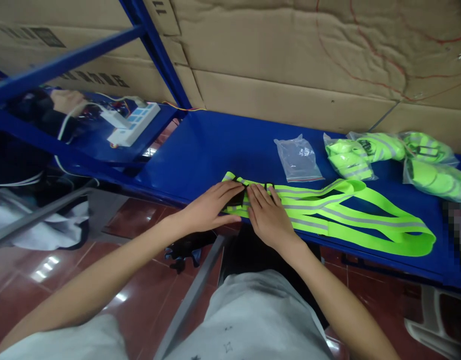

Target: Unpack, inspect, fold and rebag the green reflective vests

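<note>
A neon-green reflective strap harness (343, 215) lies along the near edge of the blue tabletop (215, 140), its loops stretching toward the right. At its left end, the left hand (213, 205) is mostly open, palm down, fingers straight over a black piece (236, 200) and thumb held apart from them. Just to its right, the right hand (270, 217) rests nearly flat, fingers extended and close together on the straps, not wrapped around them. A flat clear bag (300, 162) lies beyond the harness, and bagged green straps (350, 157) sit at the far right. On the far left, another person's hand (67, 101) is near a white power strip (134, 127).
</note>
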`<state>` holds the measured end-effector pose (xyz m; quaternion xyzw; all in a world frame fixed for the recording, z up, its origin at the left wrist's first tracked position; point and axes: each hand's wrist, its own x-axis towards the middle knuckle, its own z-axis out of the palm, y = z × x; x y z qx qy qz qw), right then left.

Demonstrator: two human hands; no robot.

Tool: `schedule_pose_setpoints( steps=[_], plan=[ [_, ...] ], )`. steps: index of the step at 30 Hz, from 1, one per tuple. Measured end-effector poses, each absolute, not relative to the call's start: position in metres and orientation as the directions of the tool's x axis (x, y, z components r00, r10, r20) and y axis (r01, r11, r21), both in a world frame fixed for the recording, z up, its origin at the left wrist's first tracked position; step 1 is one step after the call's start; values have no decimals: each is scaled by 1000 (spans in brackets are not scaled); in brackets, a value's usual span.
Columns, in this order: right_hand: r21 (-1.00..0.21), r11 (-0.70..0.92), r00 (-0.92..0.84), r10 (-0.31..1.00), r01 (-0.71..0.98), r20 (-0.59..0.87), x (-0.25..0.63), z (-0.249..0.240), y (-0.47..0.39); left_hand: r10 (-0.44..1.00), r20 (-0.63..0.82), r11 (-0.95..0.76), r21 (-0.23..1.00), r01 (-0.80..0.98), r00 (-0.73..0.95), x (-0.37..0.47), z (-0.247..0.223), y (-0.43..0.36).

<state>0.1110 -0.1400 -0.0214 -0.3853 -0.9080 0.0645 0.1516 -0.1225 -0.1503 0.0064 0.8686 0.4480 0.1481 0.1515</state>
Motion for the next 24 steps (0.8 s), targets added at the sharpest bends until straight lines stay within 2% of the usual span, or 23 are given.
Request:
schedule_pose_setpoints(
  steps=[4, 7, 10, 18, 22, 24],
  plan=[
    [-209, 707, -667, 707, 675, 235, 112, -21, -141, 913, 197, -408, 443, 798, 357, -111, 6, -162],
    [-215, 703, -660, 710, 677, 245, 112, -21, -141, 974, 216, -159, 458, 875, 65, -94, 3, -170],
    [-233, 701, -655, 713, 674, 249, 112, -21, -140, 974, 152, 76, 474, 877, -167, -79, 1, -171],
    [-272, 692, -649, 722, 669, 239, 111, -23, -138, 951, 63, 180, 681, 710, -302, -71, -6, -160],
    [-309, 691, -652, 722, 654, 233, 112, -22, -138, 938, 76, 191, 703, 685, -339, -65, 0, -155],
    [-326, 705, -673, 705, 630, 224, 116, -20, -136, 931, 128, 168, 681, 713, -341, -55, 5, -155]
  ],
)
